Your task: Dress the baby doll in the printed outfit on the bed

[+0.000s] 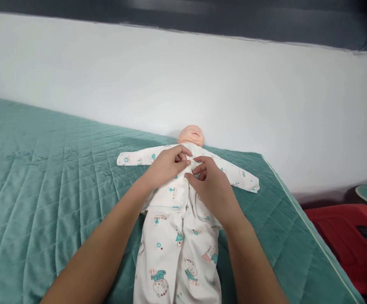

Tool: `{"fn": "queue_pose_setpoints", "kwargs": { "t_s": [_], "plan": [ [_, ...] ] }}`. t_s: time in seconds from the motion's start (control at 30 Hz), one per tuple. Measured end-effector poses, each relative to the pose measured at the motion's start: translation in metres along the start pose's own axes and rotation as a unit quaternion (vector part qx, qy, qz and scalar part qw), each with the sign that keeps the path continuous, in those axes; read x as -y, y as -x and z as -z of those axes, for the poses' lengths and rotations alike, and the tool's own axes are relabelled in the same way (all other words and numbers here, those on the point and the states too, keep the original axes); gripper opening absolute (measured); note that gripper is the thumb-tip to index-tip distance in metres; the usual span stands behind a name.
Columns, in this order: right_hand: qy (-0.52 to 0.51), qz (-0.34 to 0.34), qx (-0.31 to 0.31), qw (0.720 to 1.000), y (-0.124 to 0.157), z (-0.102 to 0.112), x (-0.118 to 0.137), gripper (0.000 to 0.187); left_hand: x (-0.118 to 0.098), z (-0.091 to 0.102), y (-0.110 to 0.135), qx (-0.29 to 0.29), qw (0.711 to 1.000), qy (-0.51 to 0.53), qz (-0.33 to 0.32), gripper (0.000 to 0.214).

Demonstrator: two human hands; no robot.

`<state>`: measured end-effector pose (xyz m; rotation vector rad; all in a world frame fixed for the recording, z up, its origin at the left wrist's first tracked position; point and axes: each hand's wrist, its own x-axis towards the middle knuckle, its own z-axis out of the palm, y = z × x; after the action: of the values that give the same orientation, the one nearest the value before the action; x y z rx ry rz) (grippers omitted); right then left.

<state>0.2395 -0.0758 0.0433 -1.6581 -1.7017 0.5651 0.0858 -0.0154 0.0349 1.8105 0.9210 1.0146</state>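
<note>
A baby doll (pixel 191 135) lies on its back, its head close to the wall. It wears a white printed baby shirt (pixel 170 198) with both sleeves stretched out sideways, and matching baby pants (pixel 161 257). Over the upper chest, my left hand (pixel 169 164) is closed with its thumb and forefinger at the shirt's front edge. Facing it, my right hand (pixel 211 181) curls its thumb and fingers at the other side of the front opening. A small round fastener (pixel 192 162) shows between my fingertips. My hands partly hide the opening below it.
A quilted green bed cover (pixel 59 181) spreads under the doll, with a light-piped edge at right. Behind it rises a white wall (pixel 139 80), with a dark band (pixel 183 19) along the top. A red plastic object (pixel 338 236) stands beyond the right edge.
</note>
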Motion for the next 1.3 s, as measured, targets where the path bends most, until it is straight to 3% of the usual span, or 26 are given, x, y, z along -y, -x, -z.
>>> {"fn": "queue_pose_setpoints", "kwargs": {
  "t_s": [0.07, 0.2, 0.3, 0.53, 0.73, 1.0, 1.3],
  "plan": [
    [0.055, -0.005, 0.003, 0.998, 0.005, 0.005, 0.006, 0.036, 0.000, 0.002, 0.000, 0.003, 1.000, 0.002, -0.001, 0.018],
    [0.207, -0.021, 0.047, 0.977, 0.017, 0.014, 0.017, 0.014, -0.002, 0.005, 0.004, 0.011, 1.000, 0.001, 0.005, 0.013],
    [0.251, -0.010, 0.052, 0.966, 0.022, 0.016, 0.020, 0.023, -0.005, 0.003, 0.013, 0.016, 1.000, -0.017, 0.008, 0.015],
    [0.115, 0.058, 0.063, 0.990, 0.015, 0.015, 0.003, 0.037, -0.005, 0.002, 0.042, 0.039, 0.999, -0.033, 0.007, 0.018],
    [-0.005, 0.035, 0.085, 0.996, 0.009, 0.014, -0.003, 0.036, -0.003, 0.004, 0.042, 0.037, 0.999, -0.036, 0.007, 0.011],
    [-0.255, -0.002, 0.126, 0.959, 0.008, 0.010, -0.010, 0.043, -0.008, 0.004, 0.043, 0.091, 0.992, 0.083, 0.022, 0.014],
    [-0.245, 0.004, 0.112, 0.963, 0.013, 0.004, -0.015, 0.045, -0.003, 0.002, 0.042, 0.084, 0.989, 0.121, 0.021, 0.020]
  ]
}}
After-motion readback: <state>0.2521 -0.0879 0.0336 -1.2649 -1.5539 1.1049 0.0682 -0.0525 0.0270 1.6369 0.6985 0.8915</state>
